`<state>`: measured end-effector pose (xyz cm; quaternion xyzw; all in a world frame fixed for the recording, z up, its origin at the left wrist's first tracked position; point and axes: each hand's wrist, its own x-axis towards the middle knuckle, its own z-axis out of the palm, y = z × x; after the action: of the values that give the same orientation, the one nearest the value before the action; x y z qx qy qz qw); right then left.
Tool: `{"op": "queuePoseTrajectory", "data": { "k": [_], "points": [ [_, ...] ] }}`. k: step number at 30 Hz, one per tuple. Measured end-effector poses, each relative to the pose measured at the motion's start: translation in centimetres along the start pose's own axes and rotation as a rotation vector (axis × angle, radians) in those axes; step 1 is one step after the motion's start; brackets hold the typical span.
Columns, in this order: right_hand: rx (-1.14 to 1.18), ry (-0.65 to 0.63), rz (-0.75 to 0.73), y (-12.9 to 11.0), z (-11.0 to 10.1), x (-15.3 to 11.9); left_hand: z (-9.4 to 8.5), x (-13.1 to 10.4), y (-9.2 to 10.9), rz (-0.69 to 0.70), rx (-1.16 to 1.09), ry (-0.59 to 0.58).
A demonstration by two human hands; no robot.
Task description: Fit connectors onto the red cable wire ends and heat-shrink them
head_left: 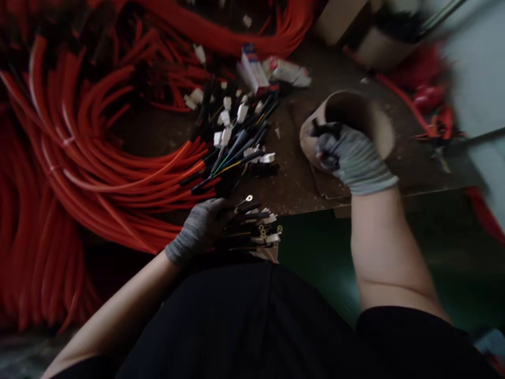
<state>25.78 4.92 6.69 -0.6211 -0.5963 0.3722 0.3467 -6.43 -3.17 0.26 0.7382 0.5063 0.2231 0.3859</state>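
Observation:
My left hand [205, 223], in a grey glove, closes round the end of an orange cable [161, 238] at the table's front edge. A ring terminal [249, 198] sticks out just past its fingers. More dark wire ends with white connectors [272, 239] lie beside and below that hand. My right hand [347, 155], also gloved, is over the near left rim of a round cardboard-coloured container [384, 131]. Its fingers are curled and dark at the tips; what they hold, if anything, is blurred. The container's inside is mostly in shadow.
Thick bundles of orange cables [79, 142] cover the left side. Their wire ends with white connectors [225, 136] spread over the middle of the dark table [292, 181]. Small boxes [254, 68] lie behind. Red material [428, 97] and a wall [479, 68] stand at right.

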Motion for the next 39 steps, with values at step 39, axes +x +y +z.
{"op": "queuePoseTrajectory", "data": {
  "k": [39],
  "points": [
    [-0.203,-0.507,0.008,-3.5,10.3,-5.0,0.8,-1.7,0.4,0.135,0.566,0.067]
  ]
}}
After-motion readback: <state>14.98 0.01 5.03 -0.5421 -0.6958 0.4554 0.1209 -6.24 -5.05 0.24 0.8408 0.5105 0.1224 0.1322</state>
